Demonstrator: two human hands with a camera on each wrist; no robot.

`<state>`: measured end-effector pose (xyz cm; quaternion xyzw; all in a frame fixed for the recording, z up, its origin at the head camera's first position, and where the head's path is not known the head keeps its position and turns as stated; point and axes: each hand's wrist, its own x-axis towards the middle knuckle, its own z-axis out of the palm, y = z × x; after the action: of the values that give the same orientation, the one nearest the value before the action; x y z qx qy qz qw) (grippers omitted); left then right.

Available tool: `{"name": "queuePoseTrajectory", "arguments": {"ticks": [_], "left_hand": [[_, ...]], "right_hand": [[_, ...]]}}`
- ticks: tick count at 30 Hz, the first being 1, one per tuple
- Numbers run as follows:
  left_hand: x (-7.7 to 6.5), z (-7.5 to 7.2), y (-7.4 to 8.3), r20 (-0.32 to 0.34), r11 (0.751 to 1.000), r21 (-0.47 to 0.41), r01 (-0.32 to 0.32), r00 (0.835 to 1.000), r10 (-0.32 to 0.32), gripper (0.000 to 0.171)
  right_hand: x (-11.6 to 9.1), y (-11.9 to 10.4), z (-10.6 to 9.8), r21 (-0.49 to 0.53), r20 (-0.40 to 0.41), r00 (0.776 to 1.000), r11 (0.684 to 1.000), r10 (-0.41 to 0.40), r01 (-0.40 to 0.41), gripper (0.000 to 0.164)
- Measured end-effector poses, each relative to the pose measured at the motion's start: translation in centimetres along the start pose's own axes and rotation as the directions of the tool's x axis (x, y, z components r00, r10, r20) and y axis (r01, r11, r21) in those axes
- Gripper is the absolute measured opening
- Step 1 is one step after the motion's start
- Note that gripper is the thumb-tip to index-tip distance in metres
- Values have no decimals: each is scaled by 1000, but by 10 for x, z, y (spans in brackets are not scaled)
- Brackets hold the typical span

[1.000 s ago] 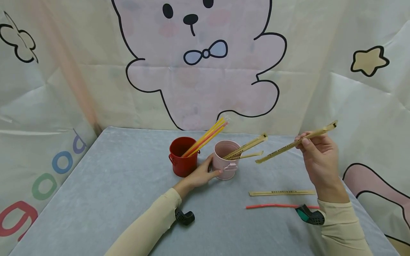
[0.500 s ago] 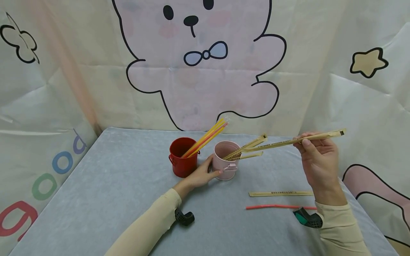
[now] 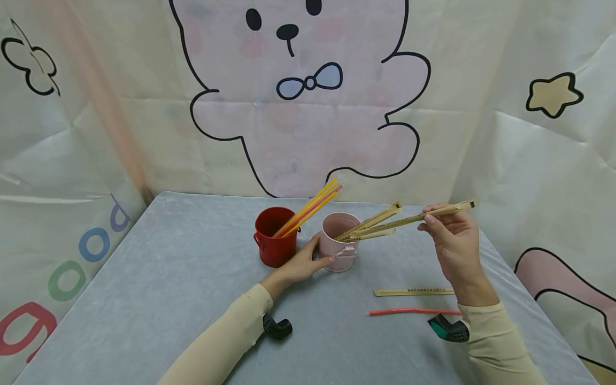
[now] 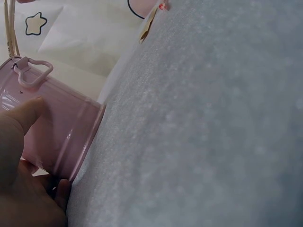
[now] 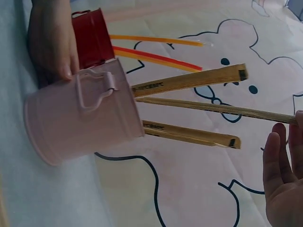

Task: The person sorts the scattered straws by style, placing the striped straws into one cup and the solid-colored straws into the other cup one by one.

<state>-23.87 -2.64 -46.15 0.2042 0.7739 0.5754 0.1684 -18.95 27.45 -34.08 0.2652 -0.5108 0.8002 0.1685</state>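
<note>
My left hand (image 3: 300,263) holds the small pink metal bucket (image 3: 332,247) round its side, thumb along the front below the handle. In my right hand (image 3: 454,231), a slim paper-wrapped straw (image 3: 404,220) is pinched near its far right end, slanting down to the left. Its lower end is at the bucket's mouth in the right wrist view, between other paper-wrapped straws (image 5: 194,81) that lean out of the bucket. The left wrist view shows the pink bucket (image 4: 61,118) standing on the cloth with fingers near its base.
Left of the pink bucket stands a red bucket (image 3: 274,247) with yellow and red straws (image 3: 314,207) leaning right. Another paper-wrapped straw (image 3: 411,292) and a red straw (image 3: 409,310) lie on the grey cloth (image 3: 168,267), near my right sleeve. A printed curtain (image 3: 308,133) hangs behind.
My right hand has moved left, bringing the paper-wrapped straw's lower end from beside the pink bucket to its mouth. The left hand and both buckets stay put.
</note>
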Motion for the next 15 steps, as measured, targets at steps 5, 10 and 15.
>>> {"name": "queuePoseTrajectory", "arguments": {"ticks": [5,10,15], "left_hand": [[-1,0,0,4,1000,-10,-2,1000,2,83],[-1,0,0,4,1000,-18,-2,1000,2,83],[-1,0,0,3,1000,-21,6,1000,-6,83]], "right_hand": [[-2,8,-1,-90,73,997,996,24,-18,28],[-5,17,1,-286,95,993,957,71,-42,22],[-8,25,3,-459,140,977,885,160,-79,19]]}}
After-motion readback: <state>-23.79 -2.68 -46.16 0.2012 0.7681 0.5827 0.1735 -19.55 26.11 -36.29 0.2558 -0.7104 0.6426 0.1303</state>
